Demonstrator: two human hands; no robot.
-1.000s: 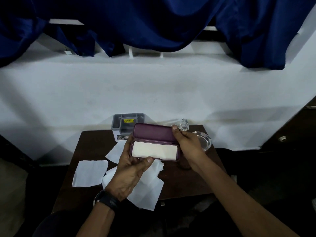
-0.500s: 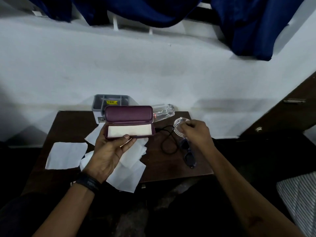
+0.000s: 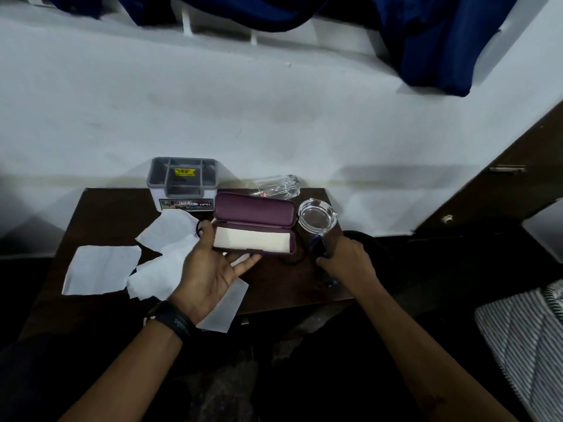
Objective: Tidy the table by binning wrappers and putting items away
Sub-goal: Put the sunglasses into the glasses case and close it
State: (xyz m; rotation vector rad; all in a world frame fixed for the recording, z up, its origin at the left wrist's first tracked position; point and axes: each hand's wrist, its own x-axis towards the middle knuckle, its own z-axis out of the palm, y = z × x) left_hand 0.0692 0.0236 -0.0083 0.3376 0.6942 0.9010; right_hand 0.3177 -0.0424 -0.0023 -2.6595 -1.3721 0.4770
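Case [image 3: 254, 210], purple and hinged open, lies across the upturned fingers of the left hand [image 3: 210, 275], with the thumb pressed against its left end. The hand is loosely cupped rather than closed, and the case is held just above the table [image 3: 274, 287]. Its lid stands up on the far side and the near half shows a pale lining [image 3: 251, 239].

The right hand [image 3: 347, 263], seen from the back, has its fingers curled round dark glasses [image 3: 319, 248], held low over the table just right of the case. A black cord [image 3: 291, 261] loops on the table between the two hands.

White papers [image 3: 102, 269] lie scattered under and to the left of the left hand, some overlapping and one reaching the near table edge.

Just beyond the right hand sits a clear glass ashtray [image 3: 317, 219], and past it a clear tumbler [image 3: 275, 187] lies on its side. Beyond the left hand stands a grey organiser [image 3: 182, 178] with compartments and a yellow label inside.

A dark watch [image 3: 173, 321] circles the left wrist. Striped cloth [image 3: 524, 345] lies well right of the right arm.
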